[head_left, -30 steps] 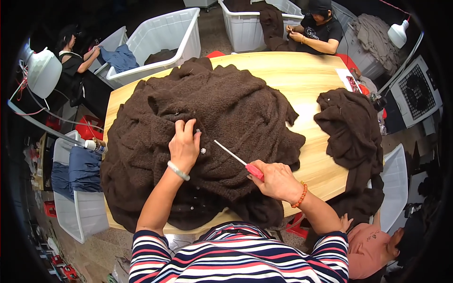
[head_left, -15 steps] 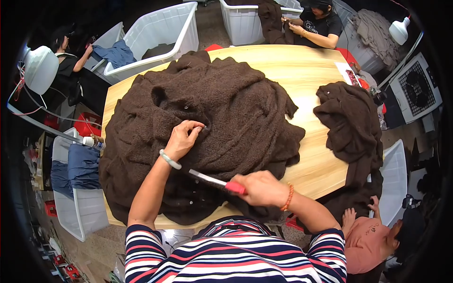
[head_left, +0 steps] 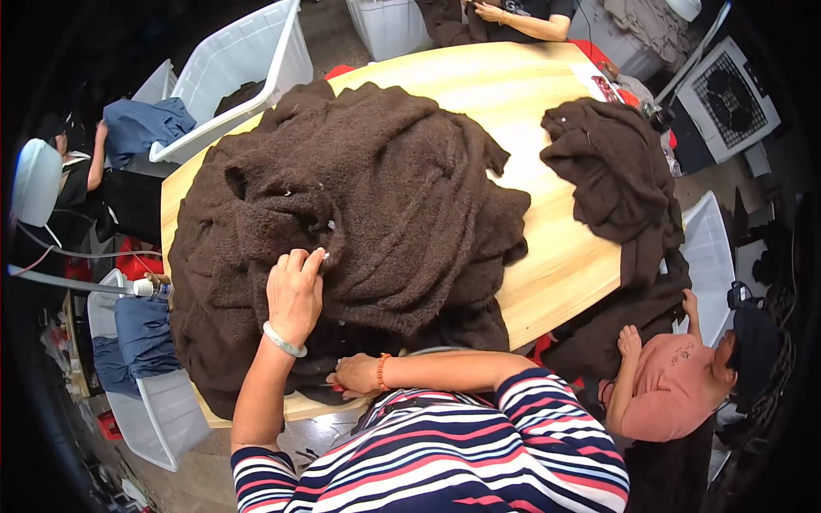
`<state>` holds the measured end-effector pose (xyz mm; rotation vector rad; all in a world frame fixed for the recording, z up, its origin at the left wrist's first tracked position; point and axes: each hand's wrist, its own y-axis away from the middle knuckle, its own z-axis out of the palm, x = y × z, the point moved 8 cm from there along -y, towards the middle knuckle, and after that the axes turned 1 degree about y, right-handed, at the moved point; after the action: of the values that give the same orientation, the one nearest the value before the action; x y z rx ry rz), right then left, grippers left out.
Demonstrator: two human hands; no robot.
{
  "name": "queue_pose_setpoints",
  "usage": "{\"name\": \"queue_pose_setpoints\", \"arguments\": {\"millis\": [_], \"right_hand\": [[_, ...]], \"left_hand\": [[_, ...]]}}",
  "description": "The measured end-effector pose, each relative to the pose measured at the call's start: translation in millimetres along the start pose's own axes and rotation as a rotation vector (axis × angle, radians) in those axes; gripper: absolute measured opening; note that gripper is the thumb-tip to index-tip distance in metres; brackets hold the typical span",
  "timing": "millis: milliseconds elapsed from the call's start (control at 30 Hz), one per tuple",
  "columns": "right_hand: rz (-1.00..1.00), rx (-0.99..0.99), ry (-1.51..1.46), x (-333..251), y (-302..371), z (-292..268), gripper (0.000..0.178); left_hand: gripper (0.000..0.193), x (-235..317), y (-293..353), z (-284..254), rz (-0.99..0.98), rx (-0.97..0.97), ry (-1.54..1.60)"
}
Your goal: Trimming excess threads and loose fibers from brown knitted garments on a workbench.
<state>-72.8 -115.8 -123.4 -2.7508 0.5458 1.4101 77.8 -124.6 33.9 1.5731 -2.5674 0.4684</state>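
Observation:
A large heap of dark brown fuzzy knit fabric (head_left: pixel 402 197) covers the left and middle of the table in front of me. Small white bits (head_left: pixel 331 225) dot its surface. My left hand (head_left: pixel 295 295) rests on the heap, thumb and fingers pinched together beside a tiny pale speck; what they grip is too small to name. Low and close to my body, my right hand (head_left: pixel 357 374) is closed at the heap's near edge. A bit of a red handle (head_left: pixel 339 390) shows under its fingers; the rest of that tool is hidden.
Another brown knit piece (head_left: pixel 611 171) lies on the right of the wooden table (head_left: pixel 547 299), trailing toward a co-worker in pink (head_left: pixel 676 385). Other people sit at the far side and left. White plastic bins (head_left: pixel 248 64) stand around, one with blue cloth (head_left: pixel 150 128).
My right hand has swung left and down toward my body with the red-handled metal tool, whose blade showed before. My left hand stays pinched on the heap. The whole view has shifted.

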Motion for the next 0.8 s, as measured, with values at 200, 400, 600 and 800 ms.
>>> {"name": "queue_pose_setpoints", "arguments": {"millis": [200,400,600,800], "right_hand": [[-0.01,0.598,0.116,-18,129,-127,0.038],[0.373,0.632,0.704,17,223,-185,0.048],[0.1,0.807,0.532,13,183,-210,0.012],[0.094,0.972,0.312,4,155,-275,0.016]], "left_hand": [[0.031,17,19,-14,-0.097,0.163,0.406],[0.031,35,40,13,-0.167,0.203,0.822],[0.042,58,27,30,-0.08,0.191,0.863],[0.072,64,39,45,-0.01,0.149,0.626]]}}
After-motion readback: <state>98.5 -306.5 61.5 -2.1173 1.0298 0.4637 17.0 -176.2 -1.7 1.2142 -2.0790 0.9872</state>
